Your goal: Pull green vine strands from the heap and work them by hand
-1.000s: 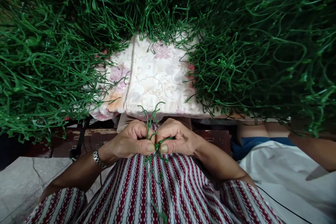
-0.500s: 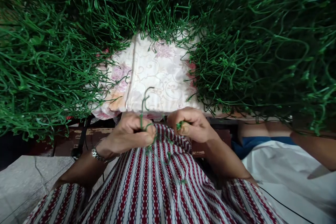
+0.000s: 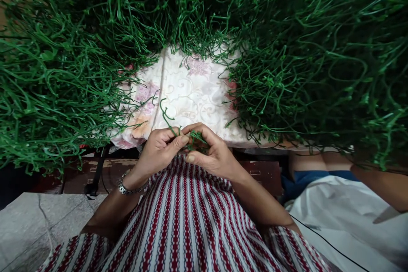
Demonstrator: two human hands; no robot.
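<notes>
My left hand (image 3: 157,153) and my right hand (image 3: 212,153) meet just above my lap, fingertips touching. Both pinch a thin green stem piece (image 3: 186,136) between thumbs and fingers. One curly end of the stem (image 3: 165,112) sticks up to the left over the floral cloth (image 3: 188,93). A metal watch (image 3: 127,188) sits on my left wrist. My lap is covered by a red and white striped garment (image 3: 188,225).
Big heaps of tangled green stems (image 3: 57,76) lie left, behind and right (image 3: 318,59) of the floral cloth. A dark wooden edge (image 3: 105,170) runs under the cloth. Another person in white and blue (image 3: 344,204) sits at the right. Grey stone floor (image 3: 28,221) shows at lower left.
My hands came apart half a second ago, dropping bits onto my lap, then rose and joined again at the cloth's front edge. The long stem that hung over my lap is gone.
</notes>
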